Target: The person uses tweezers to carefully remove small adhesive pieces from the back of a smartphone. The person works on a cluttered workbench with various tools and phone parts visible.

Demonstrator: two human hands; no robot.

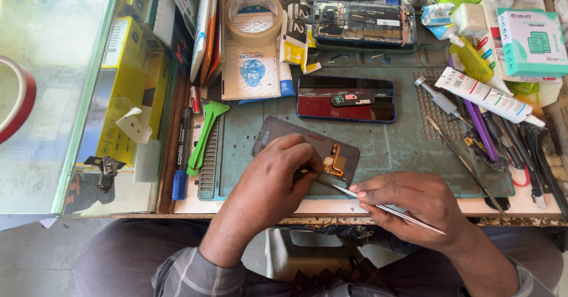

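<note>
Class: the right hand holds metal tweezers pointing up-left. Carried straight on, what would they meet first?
Probably the left hand's fingers, pressing on the dark phone panel; the tweezers in the right hand almost reach them.

Both forearms come up from the lower edge, angled toward each other. The left hand (273, 181) is curled, palm down, fingertips bent and pressed low. The right hand (414, 205) lies flatter, thumb and forefinger pinched together, pointing toward the left hand.
</note>
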